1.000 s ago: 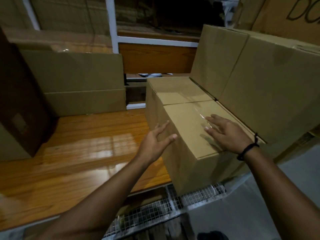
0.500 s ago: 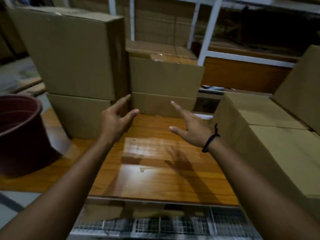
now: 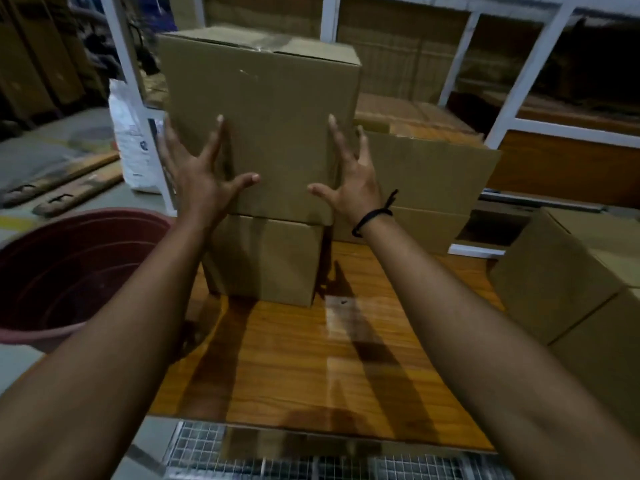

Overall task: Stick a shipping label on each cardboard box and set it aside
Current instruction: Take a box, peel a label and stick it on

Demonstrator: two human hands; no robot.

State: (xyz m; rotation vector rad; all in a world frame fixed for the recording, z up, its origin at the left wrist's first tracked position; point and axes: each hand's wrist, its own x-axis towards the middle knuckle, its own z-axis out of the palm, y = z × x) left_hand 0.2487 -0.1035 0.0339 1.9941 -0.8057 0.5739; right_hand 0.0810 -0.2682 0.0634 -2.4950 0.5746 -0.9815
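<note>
A tall brown cardboard box [image 3: 270, 109] stands on top of a smaller cardboard box [image 3: 266, 258] at the back left of the wooden table [image 3: 311, 358]. My left hand [image 3: 204, 178] has its fingers spread against the upper box's front face near its left edge. My right hand [image 3: 349, 181], with a black wristband, reaches to the box's right front edge with fingers apart. Whether either hand grips the box is not clear. No shipping label is visible.
A dark red tub [image 3: 69, 268] sits left of the table. More cardboard boxes stand behind [image 3: 426, 181] and at the right [image 3: 571, 282]. A white sack [image 3: 133, 140] leans by a white rack post. Wire mesh [image 3: 277, 455] runs along the table's near edge.
My view swung left from the taped box at the right to the stacked boxes. Both hands left that box and moved forward to the tall upper box.
</note>
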